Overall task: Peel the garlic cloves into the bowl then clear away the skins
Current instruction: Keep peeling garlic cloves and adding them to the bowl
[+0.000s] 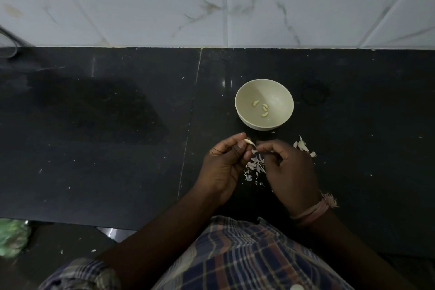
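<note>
A pale bowl (281, 92) stands on the black counter, with three peeled garlic cloves (264, 108) lying inside. Just in front of it, my left hand (223, 165) pinches a garlic clove (249, 142) between thumb and fingers. My right hand (290, 169) is close beside it, fingertips pinching at the clove's skin. Under and between the hands lies a scatter of garlic skins (255, 166). A few unpeeled cloves (302, 146) sit on the counter just behind my right hand.
The black counter (106, 136) runs back to a marble-tiled wall (211, 2). A green bundle (11, 238) lies below the counter's front edge at the lower left. A cord (10, 40) shows at the far left.
</note>
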Demonstrator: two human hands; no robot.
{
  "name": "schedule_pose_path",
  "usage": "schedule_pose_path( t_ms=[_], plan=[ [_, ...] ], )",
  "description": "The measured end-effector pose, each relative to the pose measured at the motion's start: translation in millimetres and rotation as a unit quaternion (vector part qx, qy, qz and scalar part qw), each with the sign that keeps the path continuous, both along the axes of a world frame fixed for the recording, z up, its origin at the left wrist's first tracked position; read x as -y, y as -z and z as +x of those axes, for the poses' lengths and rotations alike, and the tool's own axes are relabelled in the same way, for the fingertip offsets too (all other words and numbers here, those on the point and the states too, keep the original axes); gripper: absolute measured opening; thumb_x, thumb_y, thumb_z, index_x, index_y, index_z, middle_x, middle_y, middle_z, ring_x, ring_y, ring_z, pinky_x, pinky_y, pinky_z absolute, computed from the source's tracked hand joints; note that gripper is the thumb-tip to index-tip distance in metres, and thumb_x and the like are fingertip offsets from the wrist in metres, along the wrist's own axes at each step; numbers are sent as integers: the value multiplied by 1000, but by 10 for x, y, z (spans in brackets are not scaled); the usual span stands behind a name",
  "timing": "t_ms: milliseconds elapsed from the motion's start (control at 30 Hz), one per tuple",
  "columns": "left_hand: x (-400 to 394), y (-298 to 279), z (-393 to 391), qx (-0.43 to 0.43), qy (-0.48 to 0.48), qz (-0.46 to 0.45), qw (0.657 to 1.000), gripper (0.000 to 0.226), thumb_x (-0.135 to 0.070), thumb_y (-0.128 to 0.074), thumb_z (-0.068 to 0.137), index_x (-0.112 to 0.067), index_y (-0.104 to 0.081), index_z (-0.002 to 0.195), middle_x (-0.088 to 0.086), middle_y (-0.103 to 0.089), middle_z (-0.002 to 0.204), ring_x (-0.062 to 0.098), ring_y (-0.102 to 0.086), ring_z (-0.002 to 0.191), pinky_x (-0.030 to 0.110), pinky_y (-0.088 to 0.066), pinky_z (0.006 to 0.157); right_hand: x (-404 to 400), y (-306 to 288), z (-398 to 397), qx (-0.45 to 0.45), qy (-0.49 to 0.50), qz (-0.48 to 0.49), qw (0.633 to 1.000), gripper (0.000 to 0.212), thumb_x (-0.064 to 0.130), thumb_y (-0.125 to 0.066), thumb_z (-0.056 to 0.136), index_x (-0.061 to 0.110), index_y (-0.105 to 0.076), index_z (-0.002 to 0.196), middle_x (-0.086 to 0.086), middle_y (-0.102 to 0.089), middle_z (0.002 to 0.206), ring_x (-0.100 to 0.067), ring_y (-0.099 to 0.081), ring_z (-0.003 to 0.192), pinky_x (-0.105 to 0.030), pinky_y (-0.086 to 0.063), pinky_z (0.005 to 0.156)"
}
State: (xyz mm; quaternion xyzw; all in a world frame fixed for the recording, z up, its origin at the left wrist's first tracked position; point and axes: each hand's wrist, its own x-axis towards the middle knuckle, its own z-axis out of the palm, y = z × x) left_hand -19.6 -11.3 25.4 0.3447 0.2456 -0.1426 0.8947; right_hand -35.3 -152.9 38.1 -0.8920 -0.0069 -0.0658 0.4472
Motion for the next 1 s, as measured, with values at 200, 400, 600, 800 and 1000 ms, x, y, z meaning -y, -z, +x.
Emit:
schedule_pose_path(
  t_ms=[200,400,600,800,1000],
  plan=[
    [5,-13,-26,6,4,10,1000,20,4,-62,83,-4,-71,100,10,-76,85,13,-74,76,20,-60,72,18,43,18,20,29,-14,999,11,18,-58,92,18,-68,86,8,-65,81,-6,-62,74,-30,-52,67],
    [-26,25,-32,21,-2,23,1000,20,2,-65,81,-4,-73,98,11,-76,89,16,-74,80,21,-60,74,-12,6,-3,47,-1,12,999,9,11,-71,89,12,-75,97,4,-68,93,-6,-65,85,-24,-54,74],
    [-7,35,-57,37,6,33,999,23,1,-66,78,-2,-71,100,13,-76,89,16,-74,78,21,-60,72,-63,-25,6,48,5,34,998,2,15,-73,87,15,-73,89,8,-66,84,-4,-63,78,-17,-50,68],
    [8,34,-63,53,23,54,997,21,0,-69,77,-2,-74,97,16,-76,92,21,-74,86,29,-61,84,-83,-2,21,32,16,36,999,11,11,-78,81,16,-68,82,8,-63,79,-9,-60,71,-25,-50,64],
    [9,-4,-39,67,47,90,993,18,9,-64,86,-1,-75,96,15,-77,91,21,-75,84,27,-61,79,-29,-25,83,36,-4,32,999,9,10,-74,79,16,-68,76,5,-62,76,-11,-59,69,-33,-50,64]
  ],
)
